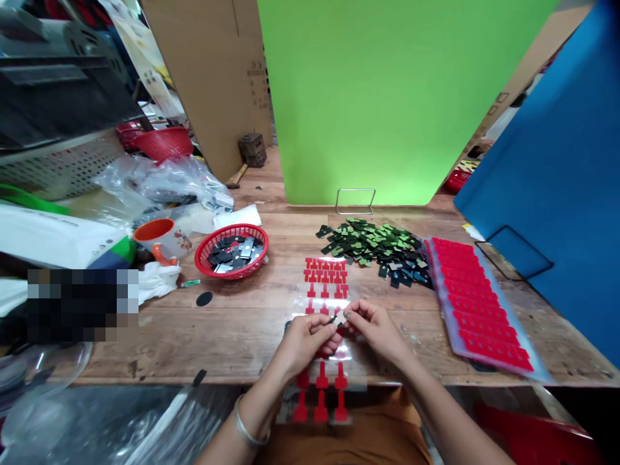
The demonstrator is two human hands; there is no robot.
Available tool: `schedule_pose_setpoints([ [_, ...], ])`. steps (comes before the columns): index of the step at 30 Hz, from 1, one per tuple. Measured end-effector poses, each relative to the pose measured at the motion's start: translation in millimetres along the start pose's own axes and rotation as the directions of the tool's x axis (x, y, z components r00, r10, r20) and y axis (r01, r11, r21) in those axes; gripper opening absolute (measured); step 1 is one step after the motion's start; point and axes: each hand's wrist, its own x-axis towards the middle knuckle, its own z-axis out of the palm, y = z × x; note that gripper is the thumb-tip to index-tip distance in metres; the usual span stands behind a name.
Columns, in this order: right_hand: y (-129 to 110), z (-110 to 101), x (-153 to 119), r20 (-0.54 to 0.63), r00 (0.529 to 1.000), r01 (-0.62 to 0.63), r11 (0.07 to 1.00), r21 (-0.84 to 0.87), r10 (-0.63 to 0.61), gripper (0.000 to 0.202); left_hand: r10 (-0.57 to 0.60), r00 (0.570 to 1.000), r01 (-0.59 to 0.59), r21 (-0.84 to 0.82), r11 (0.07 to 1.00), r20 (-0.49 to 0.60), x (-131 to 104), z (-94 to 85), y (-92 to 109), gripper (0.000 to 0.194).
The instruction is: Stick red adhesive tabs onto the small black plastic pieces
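Both hands meet over a clear sheet with red T-shaped pieces [322, 374] at the table's front edge. Between the fingertips is a small flat piece [340, 318], pale on its upper face with a dark end. My left hand [310, 339] pinches its left end, and my right hand [371, 326] pinches the right end. Part of the sheet's middle is hidden under the hands. Behind the sheet lies a pile of small dark plates [378, 242]. A red basket [201, 265] at the left holds more dark and shiny plates.
A stack of red pieces on clear sheets [477, 300] lies at the right. Upright green [387, 97] and blue [557, 194] boards stand behind, near wire stands. At the left are an orange-rimmed cup [167, 239], white tissue [159, 281] and a black disc [204, 299].
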Motion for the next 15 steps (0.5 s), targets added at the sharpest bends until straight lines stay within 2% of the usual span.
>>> schedule_pose_setpoints([
  [2,0,-1,11,-0.047,0.998,0.037,0.993,-0.108,-0.042,0.023,-0.002,0.997,-0.003,-0.072,0.997,-0.075,4,-2.8,1,0.028],
  [4,2,-4,27,-0.128,0.981,0.102,0.952,-0.288,-0.144,0.017,0.009,0.989,-0.03,-0.144,0.989,-0.144,11,-5.9,5,0.024],
  [6,4,-6,44,-0.169,0.951,0.149,0.863,-0.483,-0.26,0.01,0.031,0.98,-0.068,-0.187,0.98,-0.196,21,-8.5,11,0.018],
  [8,6,-8,58,-0.157,0.931,0.161,0.757,-0.634,-0.329,0.01,0.055,0.969,-0.104,-0.198,0.975,-0.24,31,-10.3,17,0.011],
  [11,12,-9,70,-0.137,0.927,0.142,0.666,-0.733,-0.348,0.014,0.078,0.959,-0.136,-0.198,0.971,-0.274,46,-10.9,24,0.006],
  [15,16,-11,77,-0.115,0.947,0.118,0.657,-0.745,-0.301,0.014,0.086,0.954,-0.144,-0.187,0.972,-0.288,64,-7.6,23,0.007],
])
